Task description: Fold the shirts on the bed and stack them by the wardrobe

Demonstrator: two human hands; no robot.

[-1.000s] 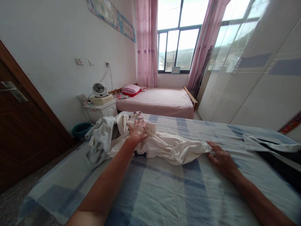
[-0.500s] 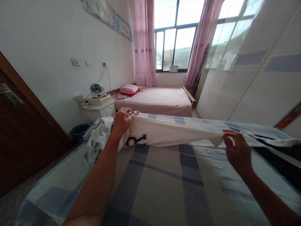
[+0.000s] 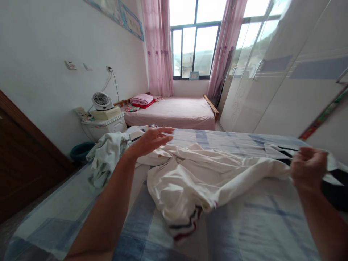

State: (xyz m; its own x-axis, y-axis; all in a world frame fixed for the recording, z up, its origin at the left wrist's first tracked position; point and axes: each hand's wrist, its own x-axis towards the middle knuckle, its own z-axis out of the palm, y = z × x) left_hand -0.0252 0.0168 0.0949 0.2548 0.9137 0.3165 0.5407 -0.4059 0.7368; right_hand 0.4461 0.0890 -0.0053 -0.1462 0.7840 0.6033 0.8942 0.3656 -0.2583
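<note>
A cream top [image 3: 190, 174] lies crumpled over the blue-and-white checked bed in front of me, its navy and dark red striped trim [image 3: 187, 221] hanging toward me and slightly blurred. My right hand [image 3: 310, 165] is closed round the right end of this top and pulls that part out to the right. Above its left part is my left hand [image 3: 153, 140], fingers stretched out and apart, holding nothing. Just left of my left forearm sits a heap of pale grey-green cloth [image 3: 108, 152].
Black-and-white clothing [image 3: 335, 181] lies by my right hand on the checked bedsheet [image 3: 136, 224]. Beyond are a pink bed [image 3: 179, 112], a nightstand [image 3: 108, 125] with a fan [image 3: 102, 100], and a teal bin [image 3: 80, 150]. A white wardrobe [image 3: 272, 94] lines the right side.
My left hand has let go of the top and opened. My right hand has moved right and closed into a fist. The taut, lettered top now lies spread and crumpled, striped trim showing.
</note>
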